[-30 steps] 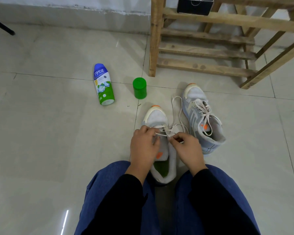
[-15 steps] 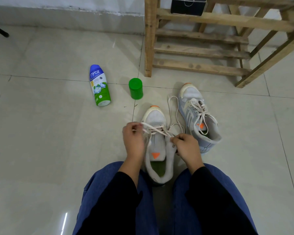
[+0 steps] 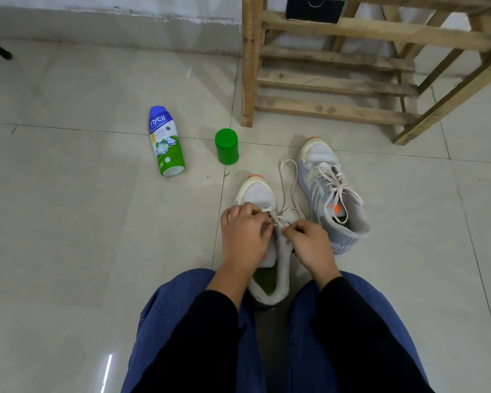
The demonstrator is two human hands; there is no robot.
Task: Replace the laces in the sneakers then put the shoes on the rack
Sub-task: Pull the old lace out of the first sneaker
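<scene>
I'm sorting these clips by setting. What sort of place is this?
Probably a home entryway or shoe-storage corner, indoors. There is a glossy tiled floor, a rough wooden shoe rack standing by a plain wall, and a laced sneaker on the floor before it.

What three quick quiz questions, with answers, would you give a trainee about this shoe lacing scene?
1. True or false: the left hand and right hand both pinch the lace of the near sneaker.
2. Where does the green cap stand? A on the floor, right of the lying bottle; B screwed onto that bottle; C inside a sneaker.
3. Which sneaker already shows crossed laces up its front?
Key: 1 true; 2 A; 3 the far sneaker, on the right.
</scene>
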